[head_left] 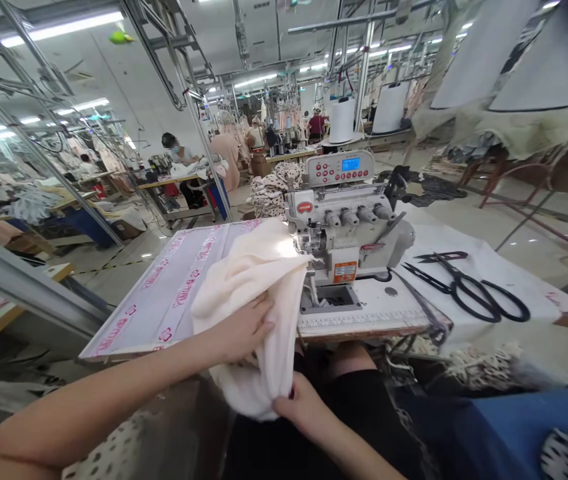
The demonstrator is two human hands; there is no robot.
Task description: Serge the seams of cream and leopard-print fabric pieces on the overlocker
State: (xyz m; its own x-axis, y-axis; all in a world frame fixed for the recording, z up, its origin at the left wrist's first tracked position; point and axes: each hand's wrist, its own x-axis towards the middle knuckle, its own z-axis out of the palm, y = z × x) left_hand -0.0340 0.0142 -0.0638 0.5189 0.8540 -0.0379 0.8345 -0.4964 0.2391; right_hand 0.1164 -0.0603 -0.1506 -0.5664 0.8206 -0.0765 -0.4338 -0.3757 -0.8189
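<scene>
A cream, soft-looking piece of fabric [237,273] drapes over the left end of the sewing table and hangs down past its front edge. One edge of it lies at the needle area of a white overlock sewing machine [349,220], under a bright lamp. My left hand [244,327] lies over the fabric with its fingers closed on a fold, left of the machine. Lower down, in front of the table edge, my right hand [307,407] pinches the hanging edge between thumb and fingers. Part of the left hand's grip is hidden in the folds.
Black scissors [474,287] and thread snips [429,277] lie right of the machine. Printed plastic sheeting [164,287] covers the table's left part. Spotted fabric [277,187] is heaped behind the machine. A co-worker [181,157] sits at another table at the back left.
</scene>
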